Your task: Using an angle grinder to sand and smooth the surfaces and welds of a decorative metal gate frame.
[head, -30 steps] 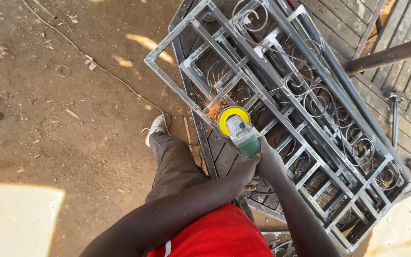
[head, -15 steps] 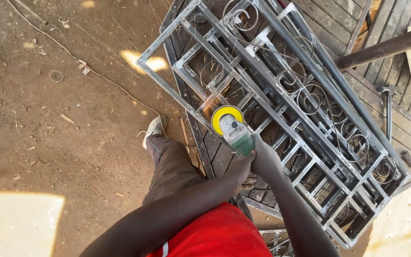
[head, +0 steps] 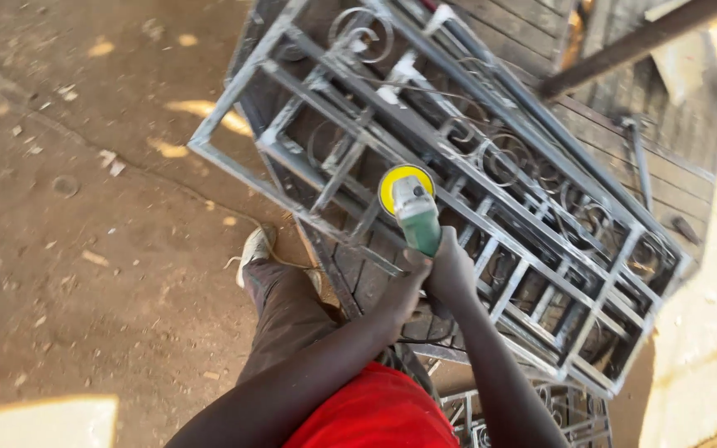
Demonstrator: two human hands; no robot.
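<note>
Angle grinder point(head: 412, 211), green-bodied with a yellow disc guard, sits gripped in both hands over a grey metal window grille point(head: 458, 191). Right hand point(head: 451, 270) wraps the rear of the body; left hand point(head: 408, 282) clasps just beside it, the two touching. Its disc end rests against a bar near the grille's middle. Scrollwork fills the frame, which lies tilted on dark ribbed metal sheets point(head: 674, 166). One leg in brown trousers ends in a pale shoe point(head: 255, 247) on the dirt floor point(head: 85, 249).

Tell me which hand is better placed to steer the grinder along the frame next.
Right, probably: the right hand wraps the green grinder body just behind the yellow disc over the metal frame; the left hand sits further back, supporting.
</note>
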